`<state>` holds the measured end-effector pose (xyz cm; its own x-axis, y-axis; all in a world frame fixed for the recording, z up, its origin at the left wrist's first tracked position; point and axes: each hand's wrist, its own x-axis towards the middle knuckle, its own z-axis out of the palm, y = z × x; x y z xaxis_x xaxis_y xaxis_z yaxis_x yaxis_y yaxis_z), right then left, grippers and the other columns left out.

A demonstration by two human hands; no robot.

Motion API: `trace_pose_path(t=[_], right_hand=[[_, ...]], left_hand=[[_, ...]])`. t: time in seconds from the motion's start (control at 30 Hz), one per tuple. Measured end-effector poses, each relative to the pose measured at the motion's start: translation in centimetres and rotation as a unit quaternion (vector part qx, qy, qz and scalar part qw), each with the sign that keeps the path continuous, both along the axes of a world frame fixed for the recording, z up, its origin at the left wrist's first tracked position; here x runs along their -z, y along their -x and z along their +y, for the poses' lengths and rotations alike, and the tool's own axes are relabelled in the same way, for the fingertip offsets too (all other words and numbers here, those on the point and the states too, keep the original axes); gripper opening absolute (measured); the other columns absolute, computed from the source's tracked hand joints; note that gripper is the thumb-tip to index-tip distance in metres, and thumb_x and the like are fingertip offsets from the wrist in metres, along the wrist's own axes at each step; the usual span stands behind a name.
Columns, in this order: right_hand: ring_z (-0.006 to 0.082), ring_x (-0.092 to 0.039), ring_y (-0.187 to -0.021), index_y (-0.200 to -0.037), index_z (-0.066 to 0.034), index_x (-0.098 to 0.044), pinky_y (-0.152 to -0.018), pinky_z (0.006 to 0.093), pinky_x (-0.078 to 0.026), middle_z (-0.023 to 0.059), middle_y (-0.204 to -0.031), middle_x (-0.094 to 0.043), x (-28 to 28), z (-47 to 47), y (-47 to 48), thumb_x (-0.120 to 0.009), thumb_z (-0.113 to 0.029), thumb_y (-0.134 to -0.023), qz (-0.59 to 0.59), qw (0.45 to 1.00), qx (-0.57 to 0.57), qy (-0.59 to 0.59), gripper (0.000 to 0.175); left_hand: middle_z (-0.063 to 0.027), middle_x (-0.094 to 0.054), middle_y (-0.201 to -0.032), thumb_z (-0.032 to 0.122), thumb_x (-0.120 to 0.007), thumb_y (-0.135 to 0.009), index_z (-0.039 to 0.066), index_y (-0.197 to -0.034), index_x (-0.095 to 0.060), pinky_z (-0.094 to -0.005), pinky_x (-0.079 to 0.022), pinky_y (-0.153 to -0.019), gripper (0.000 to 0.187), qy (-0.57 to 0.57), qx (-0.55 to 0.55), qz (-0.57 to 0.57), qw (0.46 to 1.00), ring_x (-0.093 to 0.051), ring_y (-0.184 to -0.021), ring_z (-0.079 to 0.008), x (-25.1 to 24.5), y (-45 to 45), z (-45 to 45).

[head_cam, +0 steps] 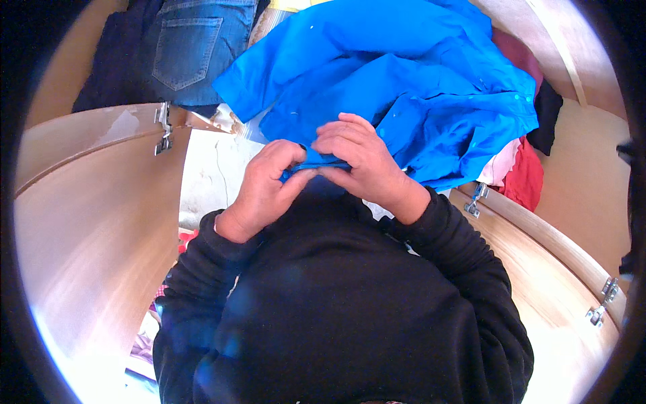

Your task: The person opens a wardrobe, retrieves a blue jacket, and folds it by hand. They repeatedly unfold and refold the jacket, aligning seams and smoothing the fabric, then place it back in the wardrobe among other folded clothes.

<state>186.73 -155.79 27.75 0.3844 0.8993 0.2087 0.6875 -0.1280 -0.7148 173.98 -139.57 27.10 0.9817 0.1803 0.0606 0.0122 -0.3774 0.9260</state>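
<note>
A bright blue jacket (348, 76) with snap buttons is spread out in front of me, its folds loose and wrinkled. My left hand (275, 184) pinches the jacket's near edge between thumb and fingers. Close beside it, my right hand (361, 164) grips the same edge, its thumb underneath and its fingers curled above. The two thumbs nearly meet at the blue edge. One sleeve of the jacket reaches out to the left, while the buttoned part lies bunched at the right.
Folded blue jeans (189, 50) lie at the back left. Red cloth (525, 174) and pink cloth (499, 161) show under the jacket's right side. Open wooden cabinet doors stand left (101, 227) and right (545, 267), with metal hinges (162, 129) on their edges.
</note>
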Motion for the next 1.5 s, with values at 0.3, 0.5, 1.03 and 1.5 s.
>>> trace_pose_path(t=[0.3,0.5,1.03,1.5], right_hand=[[0.0317,-0.05,-0.117,-0.121,-0.0109,-0.053,-0.1,0.0423,-0.038,0.0123,-0.125,-0.054,0.4,-2.8,-1.1,-0.075,-0.015,-0.067,0.034,0.985,0.102,0.136,0.058],[0.0248,-0.056,-0.106,-0.109,-0.014,-0.06,-0.102,0.042,-0.035,0.0068,-0.107,-0.06,2.1,-2.3,0.6,-0.075,-0.015,-0.065,-0.047,0.978,-0.124,0.16,0.046],[0.0256,-0.06,-0.091,-0.09,-0.0112,-0.063,-0.089,0.0426,-0.043,0.006,-0.088,-0.062,6.4,-4.5,0.6,-0.07,-0.016,-0.071,0.023,0.957,-0.219,0.187,0.02],[0.0329,-0.051,-0.112,-0.125,-0.009,-0.049,-0.09,0.0448,-0.044,0.013,-0.125,-0.048,13.5,0.6,-0.7,-0.069,-0.012,-0.073,-0.023,0.967,-0.068,0.246,0.056]], left_hand=[[-0.0114,-0.068,-0.095,0.012,-0.061,-0.086,0.005,-0.111,-0.061,-0.0312,-0.049,-0.073,0.025,0.125,0.064,0.221,0.965,-0.062,-0.079,-0.0157,3.9,1.3,2.0],[-0.0184,-0.062,-0.087,0.017,-0.064,-0.083,0.003,-0.092,-0.059,-0.0395,-0.046,-0.064,0.017,0.073,0.238,0.167,0.954,-0.06,-0.076,-0.0342,5.5,2.1,0.4],[-0.0087,-0.066,-0.085,0.017,-0.07,-0.081,-0.003,-0.106,-0.052,-0.0319,-0.05,-0.06,0.036,0.141,-0.257,0.202,0.934,-0.062,-0.07,-0.0174,14.9,-0.3,-1.3],[-0.0101,-0.061,-0.084,0.01,-0.064,-0.08,0.008,-0.094,-0.06,-0.036,-0.048,-0.065,0.016,-0.053,-0.463,0.237,0.852,-0.061,-0.073,-0.0248,16.0,2.9,-5.4]])
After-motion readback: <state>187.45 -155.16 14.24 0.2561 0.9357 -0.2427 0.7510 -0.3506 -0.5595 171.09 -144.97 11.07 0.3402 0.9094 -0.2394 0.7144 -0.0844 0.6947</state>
